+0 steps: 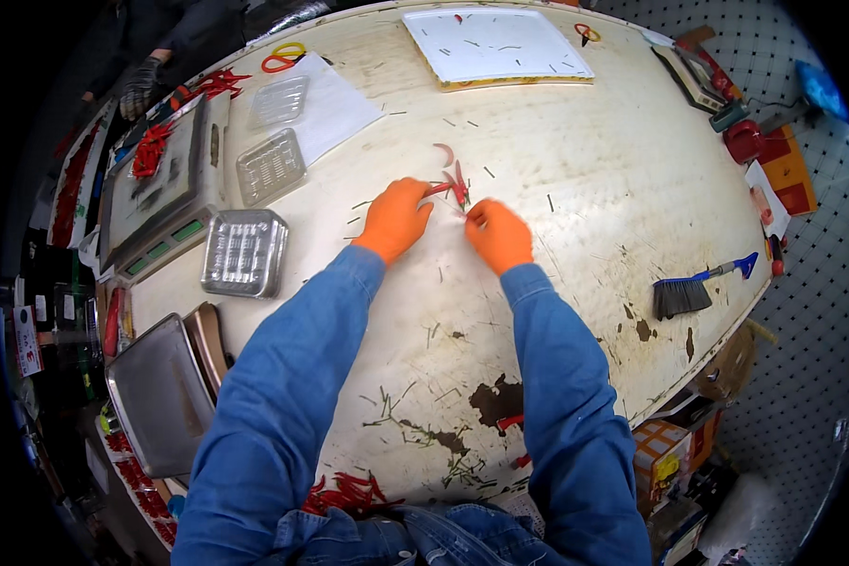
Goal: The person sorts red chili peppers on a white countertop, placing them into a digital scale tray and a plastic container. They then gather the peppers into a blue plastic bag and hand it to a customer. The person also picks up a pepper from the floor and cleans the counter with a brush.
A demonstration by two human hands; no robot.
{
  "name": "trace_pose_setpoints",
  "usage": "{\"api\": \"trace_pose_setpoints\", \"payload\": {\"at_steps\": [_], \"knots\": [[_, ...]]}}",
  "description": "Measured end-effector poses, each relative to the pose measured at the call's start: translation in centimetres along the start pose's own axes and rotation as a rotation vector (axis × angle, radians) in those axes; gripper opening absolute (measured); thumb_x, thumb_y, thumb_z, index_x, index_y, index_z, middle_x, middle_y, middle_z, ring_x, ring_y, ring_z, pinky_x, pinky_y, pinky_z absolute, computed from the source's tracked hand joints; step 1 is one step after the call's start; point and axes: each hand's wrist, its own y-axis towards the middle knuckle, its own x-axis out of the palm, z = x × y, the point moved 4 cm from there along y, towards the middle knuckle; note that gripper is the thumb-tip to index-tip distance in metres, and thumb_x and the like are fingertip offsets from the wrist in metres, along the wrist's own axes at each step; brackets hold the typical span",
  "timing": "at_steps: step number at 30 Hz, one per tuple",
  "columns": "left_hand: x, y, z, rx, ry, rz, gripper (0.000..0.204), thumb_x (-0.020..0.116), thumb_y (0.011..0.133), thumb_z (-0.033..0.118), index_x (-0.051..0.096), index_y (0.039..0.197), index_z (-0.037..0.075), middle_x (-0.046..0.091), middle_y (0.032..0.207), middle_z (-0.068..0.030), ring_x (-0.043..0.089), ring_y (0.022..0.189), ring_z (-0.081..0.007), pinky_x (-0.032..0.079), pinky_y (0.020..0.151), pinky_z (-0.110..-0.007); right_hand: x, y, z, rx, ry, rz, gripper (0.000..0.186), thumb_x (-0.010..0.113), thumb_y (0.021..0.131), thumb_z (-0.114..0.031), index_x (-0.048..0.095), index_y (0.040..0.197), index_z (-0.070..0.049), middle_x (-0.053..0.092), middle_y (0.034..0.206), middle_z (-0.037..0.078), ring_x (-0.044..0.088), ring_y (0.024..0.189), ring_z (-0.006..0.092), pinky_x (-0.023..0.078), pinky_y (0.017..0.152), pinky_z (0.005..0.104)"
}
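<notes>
Orange-gloved left fingers point(416, 192) pinch one chili point(441, 188), right fingers point(481, 215) curl, grip unclear, one brush point(686, 295) lying rightward.

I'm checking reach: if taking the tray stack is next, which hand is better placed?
Probably the left hand: the tray stack is on its side; the right hand is farther off. Both are by chillies.

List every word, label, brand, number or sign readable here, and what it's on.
No text is quoted.
White card, far left: print, not copied; fine parts too small to read.
Scale: green displays, too small to read.
Carton, lower right: yellow label, too blurred to read.
</notes>
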Motion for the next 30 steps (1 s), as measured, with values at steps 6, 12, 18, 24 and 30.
{"api": "trace_pose_setpoints", "payload": {"at_steps": [6,12,18,24,30], "knots": [[4.9,3.8,-1.5,-0.095,0.226,-0.137,0.011,0.057,0.079,0.007,0.060,0.089,0.004,0.056,0.096,-0.0135,0.055,0.090,-0.0327,0.047,0.075,-0.040,0.5,6.4,1.7,0.150,0.037,0.032,0.019,0.063,0.078,-0.025,0.063,0.086,-0.008,0.064,0.087,0.011,0.062,0.083,0.0291,0.049,0.070,0.0386],[2.4,2.4,-3.1,-0.267,0.027,-0.067,0.007,0.057,0.081,0.008,0.062,0.085,0.005,0.056,0.093,-0.0157,0.056,0.086,-0.0352,0.046,0.074,-0.040,2.7,7.3,0.3,0.092,-0.237,-0.148,0.024,0.061,0.082,-0.030,0.064,0.082,-0.006,0.064,0.085,0.014,0.061,0.079,0.0318,0.049,0.067,0.0414],[0.9,6.9,-1.9,0.020,-0.048,0.003,0.013,0.057,0.079,0.003,0.060,0.092,0.005,0.057,0.094,-0.0114,0.056,0.086,-0.0285,0.047,0.073,-0.036,1.7,1.1,-0.7,-0.114,-0.330,-0.246,0.029,0.060,0.084,-0.031,0.064,0.073,-0.005,0.063,0.078,0.015,0.061,0.070,0.0342,0.048,0.062,0.0424],[5.6,11.3,-1.4,0.323,0.379,-0.273,0.014,0.053,0.077,0.003,0.060,0.086,0.009,0.059,0.092,-0.0079,0.055,0.090,-0.0271,0.047,0.073,-0.036,2.5,-5.6,-1.9,-0.561,-0.482,-0.373,0.008,0.058,0.080,-0.016,0.060,0.080,-0.008,0.059,0.079,0.009,0.062,0.073,0.0246,0.048,0.059,0.0351],[3.6,9.2,-2.2,-0.004,0.289,-0.428,0.010,0.060,0.073,0.003,0.064,0.082,0.005,0.064,0.082,-0.0093,0.061,0.078,-0.0236,0.049,0.066,-0.031,1.5,-8.7,-1.6,-0.771,-0.493,-0.381,0.004,0.059,0.073,-0.011,0.057,0.076,-0.010,0.054,0.077,0.005,0.057,0.073,0.0197,0.046,0.059,0.0314]]}}
